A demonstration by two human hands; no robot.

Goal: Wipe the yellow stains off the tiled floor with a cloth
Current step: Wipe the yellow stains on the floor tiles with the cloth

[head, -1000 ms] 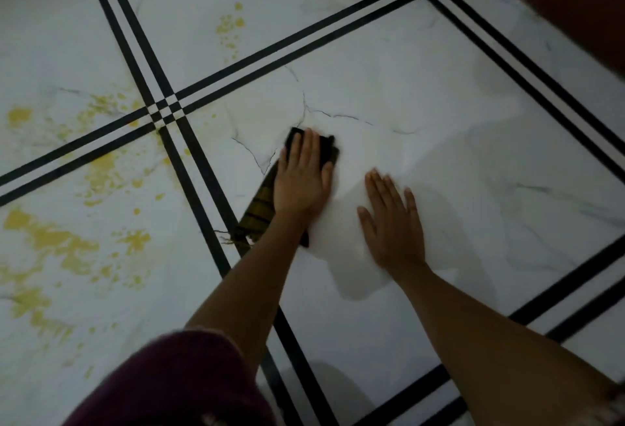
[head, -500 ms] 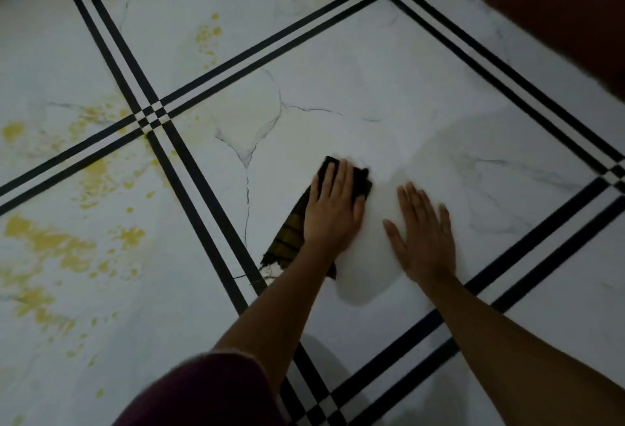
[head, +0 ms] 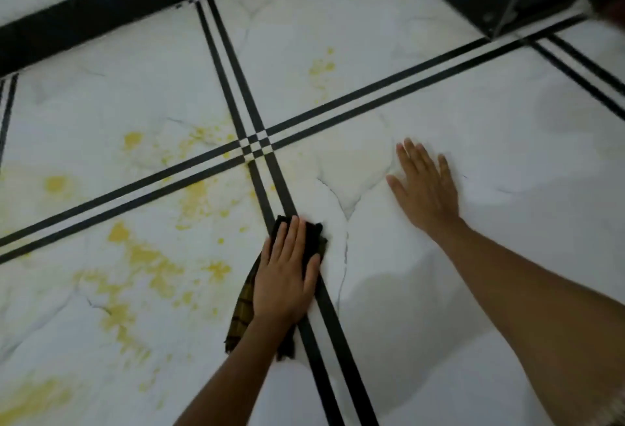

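Your left grip (head: 287, 276) presses flat on the dark cloth (head: 243, 307); your right grip (head: 426, 185) rests open on the tiled floor (head: 507, 155). Most yellow stains (head: 148, 256) lie unwiped, left.

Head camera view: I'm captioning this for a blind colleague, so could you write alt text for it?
A person's left hand presses a dark cloth flat onto a white tiled floor, over a double black border line. The right hand rests flat on the tile to its right. Yellow stains spatter the tiles to the left.
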